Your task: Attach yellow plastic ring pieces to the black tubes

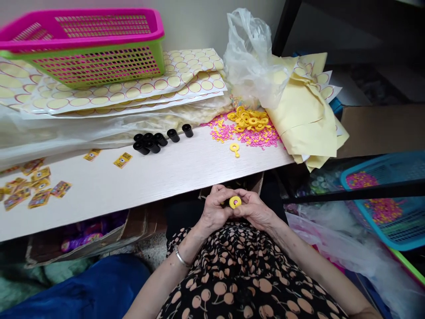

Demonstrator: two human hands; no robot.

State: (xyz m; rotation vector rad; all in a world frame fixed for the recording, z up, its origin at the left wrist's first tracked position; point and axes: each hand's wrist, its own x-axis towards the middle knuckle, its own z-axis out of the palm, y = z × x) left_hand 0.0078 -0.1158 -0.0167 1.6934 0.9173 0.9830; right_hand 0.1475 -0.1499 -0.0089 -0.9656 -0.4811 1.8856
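Note:
My left hand [216, 208] and my right hand [254, 209] meet above my lap, just off the table's front edge. Between their fingertips is a round yellow plastic piece [231, 203] with a pink centre, facing up. Fingers of both hands are bent and pressed around it; part of it is hidden behind them. On the table beyond lies a single yellow ring with a small tab [234, 148]. Behind that, a heap of similar yellow rings [251, 118] rests on scattered tiny pink and yellow pieces [262, 138].
Several black cylinders [173, 135] stand left of the heap. Small printed yellow packets [40, 184] lie at far left. A pink and green basket [99, 66] sits on sticker sheets [192, 84]. Clear plastic bag [249, 53] and yellow paper [308, 119] are right; a blue basket [395, 173] is lower.

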